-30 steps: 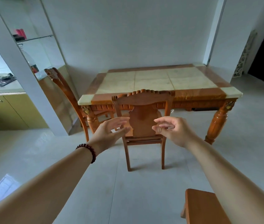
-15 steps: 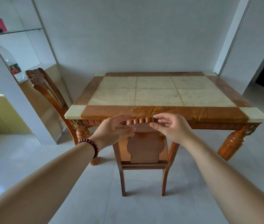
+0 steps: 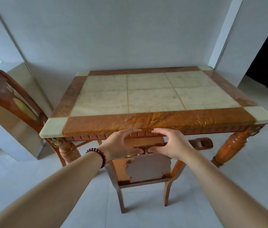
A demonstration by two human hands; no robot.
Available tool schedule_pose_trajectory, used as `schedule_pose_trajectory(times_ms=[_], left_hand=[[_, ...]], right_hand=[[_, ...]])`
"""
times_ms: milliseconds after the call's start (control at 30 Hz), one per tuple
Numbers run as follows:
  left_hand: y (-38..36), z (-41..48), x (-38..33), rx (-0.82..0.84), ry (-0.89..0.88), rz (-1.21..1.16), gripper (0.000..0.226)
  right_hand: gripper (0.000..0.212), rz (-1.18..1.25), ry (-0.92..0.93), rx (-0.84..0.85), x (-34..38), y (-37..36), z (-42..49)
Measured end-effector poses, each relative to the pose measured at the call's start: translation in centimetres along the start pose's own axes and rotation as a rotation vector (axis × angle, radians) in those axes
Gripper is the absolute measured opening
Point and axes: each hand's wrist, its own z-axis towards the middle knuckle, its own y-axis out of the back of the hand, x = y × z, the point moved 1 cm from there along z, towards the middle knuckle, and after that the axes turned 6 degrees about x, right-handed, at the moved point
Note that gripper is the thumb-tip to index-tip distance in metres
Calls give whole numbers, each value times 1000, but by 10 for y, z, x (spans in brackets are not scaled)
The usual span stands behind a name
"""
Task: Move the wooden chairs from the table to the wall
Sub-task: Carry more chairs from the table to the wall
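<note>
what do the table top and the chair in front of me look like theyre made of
Table top: seemingly polished stone or stone-look tile, with cream veined panels, thin joint lines, a rust-brown veined border and a soft sheen. Chair: varnished reddish-brown wood, going by the carved top rail and glossy curved legs. Neither material is certain from looks alone.

Upright wooden chair (image 3: 146, 168) against table (image 3: 146, 122)

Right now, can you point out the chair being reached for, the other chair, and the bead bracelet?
Near chair (image 3: 148, 168): head view, on its back panel.
Side chair (image 3: 6, 96): head view, on its carved backrest.
Bead bracelet (image 3: 101, 155): head view, on the beads at the left wrist.
</note>
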Motion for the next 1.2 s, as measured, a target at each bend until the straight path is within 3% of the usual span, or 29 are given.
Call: schedule_pose_trajectory(times_ms=[100,267,433,567,733,1033,1200], left_hand=[[-5,17,8,73,3,-8,73],[-17,25,16,126,38,-43,75],[-19,20,22,111,115,-32,83],[-29,11,14,75,168,111,85],[-44,6,7,-58,224,257,66],[-46,3,11,-100,287,345,60],[-44,5,22,-85,354,364,32]], right_hand=[[77,36,-14,7,-6,-8,11],[99,63,-30,119,-14,-7,16],[103,-7,64,240,-17,-6,22],[92,-113,183,357,-27,-1,23],[64,-219,298,336,-49,10,21],[45,-262,262,274,-71,22,17],[36,-313,239,276,-69,18,17]])
